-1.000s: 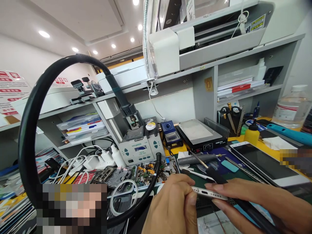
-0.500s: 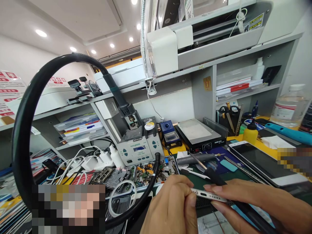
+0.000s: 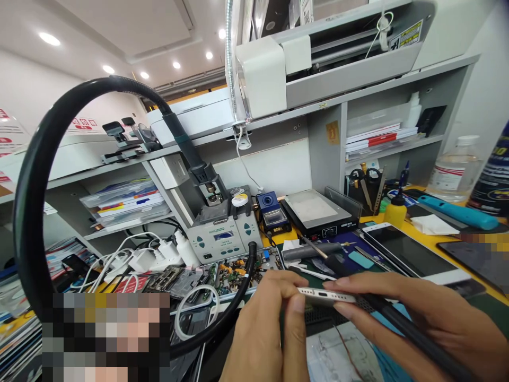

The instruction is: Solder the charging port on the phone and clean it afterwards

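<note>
Between the fingers (image 3: 295, 318), a slim silvery phone (image 3: 330, 297) shows its port (image 3: 320, 293).

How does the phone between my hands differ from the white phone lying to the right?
The held phone is gripped by the left hand and right hand; the white phone lies untouched. The held phone shows its port edge; the white phone shows its dark screen. Both have pale edging.

The left hand (image 3: 272, 323) hides one end of the phone (image 3: 328, 296), and the view's right edge crops a dark can (image 3: 493, 180).
</note>
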`<state>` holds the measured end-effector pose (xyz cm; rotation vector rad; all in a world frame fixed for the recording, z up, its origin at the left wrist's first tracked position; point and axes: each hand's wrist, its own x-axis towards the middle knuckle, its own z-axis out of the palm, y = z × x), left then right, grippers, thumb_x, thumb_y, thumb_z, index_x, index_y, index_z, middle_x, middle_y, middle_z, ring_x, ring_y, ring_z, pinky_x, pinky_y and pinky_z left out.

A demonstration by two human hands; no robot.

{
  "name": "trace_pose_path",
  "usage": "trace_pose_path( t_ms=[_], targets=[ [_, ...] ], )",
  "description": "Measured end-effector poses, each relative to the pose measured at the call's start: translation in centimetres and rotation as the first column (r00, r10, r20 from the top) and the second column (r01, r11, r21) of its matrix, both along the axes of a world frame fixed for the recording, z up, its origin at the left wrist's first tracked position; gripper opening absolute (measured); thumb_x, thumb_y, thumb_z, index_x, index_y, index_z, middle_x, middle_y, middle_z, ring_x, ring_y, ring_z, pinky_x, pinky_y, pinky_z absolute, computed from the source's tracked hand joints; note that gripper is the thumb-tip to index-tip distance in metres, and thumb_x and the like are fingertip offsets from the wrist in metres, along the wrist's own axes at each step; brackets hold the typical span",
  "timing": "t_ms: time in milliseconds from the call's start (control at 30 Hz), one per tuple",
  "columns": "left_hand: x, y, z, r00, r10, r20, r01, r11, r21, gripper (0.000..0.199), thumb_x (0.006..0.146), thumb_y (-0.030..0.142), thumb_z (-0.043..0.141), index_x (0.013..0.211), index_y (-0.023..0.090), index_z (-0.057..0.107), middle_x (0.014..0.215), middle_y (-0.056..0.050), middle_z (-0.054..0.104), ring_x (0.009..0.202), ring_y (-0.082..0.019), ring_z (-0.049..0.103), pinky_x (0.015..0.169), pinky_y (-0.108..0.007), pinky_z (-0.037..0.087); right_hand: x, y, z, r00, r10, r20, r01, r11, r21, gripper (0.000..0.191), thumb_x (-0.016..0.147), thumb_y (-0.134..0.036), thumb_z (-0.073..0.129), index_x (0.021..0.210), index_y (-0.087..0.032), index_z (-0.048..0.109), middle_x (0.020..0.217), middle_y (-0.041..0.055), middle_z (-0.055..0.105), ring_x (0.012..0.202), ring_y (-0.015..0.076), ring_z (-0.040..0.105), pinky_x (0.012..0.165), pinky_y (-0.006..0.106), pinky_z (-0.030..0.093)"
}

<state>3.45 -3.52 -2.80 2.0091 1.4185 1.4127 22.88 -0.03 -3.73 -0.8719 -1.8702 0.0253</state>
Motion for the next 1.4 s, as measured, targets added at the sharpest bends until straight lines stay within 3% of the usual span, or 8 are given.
trace_pose_path(
  t_ms=[200,533,767,933,1100,1200,1300,1400],
  targets=[
    [-0.3,-1.3,-0.9,0.981,-0.080,0.177,0.092,0.994,-0.061,0.023,0.105,0.032,0.042,0.092,0.027,0.060,0.107,-0.003,0.076,0.093,-0.020,0.070,0.085,-0.034,0.052,1.8,-0.3,1.5,0.981,0.171,0.093,-0.173,0.985,0.020,0.029,0.085,-0.017,0.071,0.110,-0.033,0.066,0.095,-0.0068,0.082,0.078,0.0135,0.079,0.073,0.017,0.063],
    [1.1,-2.6,-6.7,0.975,-0.214,0.052,0.175,0.896,0.408,0.022,0.106,0.029,0.043,0.088,0.024,0.055,0.095,-0.007,0.074,0.099,-0.023,0.071,0.083,-0.033,0.057,4.7,-1.8,-1.7,0.897,0.336,0.287,-0.355,0.935,0.013,0.039,0.080,-0.008,0.072,0.112,-0.029,0.066,0.108,-0.0009,0.081,0.101,0.0186,0.077,0.093,0.024,0.060],
    [-0.1,-2.3,-7.9,0.974,-0.212,-0.080,0.226,0.943,0.244,0.014,0.099,0.015,0.046,0.096,0.024,0.056,0.108,-0.009,0.071,0.113,-0.024,0.067,0.092,-0.034,0.055,5.2,-1.8,-3.6,0.922,0.258,0.288,-0.226,0.964,-0.139,0.033,0.085,-0.019,0.069,0.117,-0.027,0.072,0.112,0.0039,0.080,0.105,0.0246,0.076,0.091,0.033,0.062],
    [-0.7,-2.5,-6.7,0.964,-0.260,-0.057,0.266,0.952,0.149,0.013,0.097,0.017,0.048,0.092,0.022,0.060,0.105,-0.009,0.071,0.113,-0.023,0.066,0.096,-0.036,0.053,4.5,-2.5,-2.1,0.952,0.200,0.230,-0.152,0.966,-0.209,0.027,0.083,-0.028,0.073,0.110,-0.028,0.076,0.105,0.0020,0.082,0.094,0.0231,0.079,0.084,0.030,0.064],
    [-2.1,-1.9,-1.9,0.976,-0.218,-0.016,0.217,0.976,-0.026,0.016,0.099,0.022,0.054,0.089,0.019,0.066,0.093,-0.006,0.070,0.089,-0.019,0.066,0.083,-0.031,0.051,4.2,-2.1,1.7,0.942,0.222,-0.252,-0.328,0.776,-0.540,0.026,0.089,-0.039,0.071,0.111,-0.027,0.076,0.096,0.0040,0.083,0.085,0.0220,0.080,0.077,0.028,0.066],
    [-3.0,-0.4,0.2,0.982,-0.129,0.138,0.144,0.984,-0.109,0.021,0.097,0.030,0.061,0.081,0.018,0.068,0.081,-0.002,0.066,0.075,-0.016,0.060,0.072,-0.027,0.048,3.0,-0.8,3.4,0.787,0.131,-0.603,-0.546,0.603,-0.582,0.034,0.085,-0.042,0.077,0.110,-0.019,0.078,0.074,0.0048,0.079,0.057,0.0183,0.075,0.049,0.021,0.060],
    [-3.7,1.2,0.5,0.965,-0.097,0.245,0.135,0.980,-0.145,0.024,0.095,0.035,0.065,0.082,0.017,0.072,0.076,-0.002,0.064,0.069,-0.015,0.058,0.067,-0.026,0.047,1.6,0.4,3.9,0.667,0.037,-0.744,-0.660,0.491,-0.568,0.033,0.085,-0.044,0.076,0.098,-0.014,0.080,0.062,0.0015,0.070,0.043,0.0120,0.064,0.034,0.014,0.046],
    [-3.8,1.7,-0.2,0.961,-0.084,0.265,0.129,0.979,-0.159,0.027,0.096,0.038,0.063,0.084,0.016,0.073,0.075,-0.001,0.063,0.064,-0.014,0.056,0.061,-0.025,0.047,0.8,1.1,3.1,0.656,-0.011,-0.755,-0.674,0.442,-0.592,0.030,0.087,-0.046,0.073,0.084,-0.016,0.076,0.058,-0.0002,0.066,0.043,0.0105,0.062,0.036,0.014,0.045]
  ],
)
